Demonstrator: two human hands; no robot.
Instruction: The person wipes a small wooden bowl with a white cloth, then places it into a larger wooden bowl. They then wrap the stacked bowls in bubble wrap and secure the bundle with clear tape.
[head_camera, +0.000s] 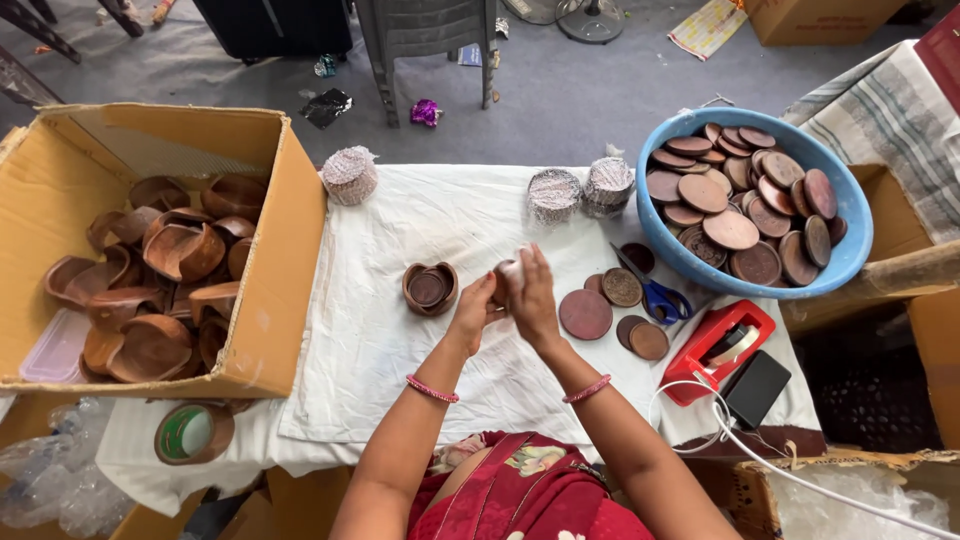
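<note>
Both hands are meeting over the middle of the white cloth, and they are working on one small piece together. The left hand is curling around a little brown clay cup from below, while the right hand is pressing against it from the other side, fingers folded over the top. The hands are hiding most of the cup, so only its brown edge and a pale patch on top are showing, and what that patch is cannot be told.

Just to the left of the hands, a heart-shaped clay dish is sitting on the cloth with a round lid lying inside it. To the right, loose clay discs are lying flat near blue-handled scissors. Further right, the blue basin is holding a heap of the same round lids. A red tape dispenser is resting near the table's right edge beside a black phone with a white cable.

On the far left, the open cardboard box is sitting full of brown clay dishes. A roll of tape is lying below it. Three foil-wrapped bundles are standing along the cloth's far edge
</note>
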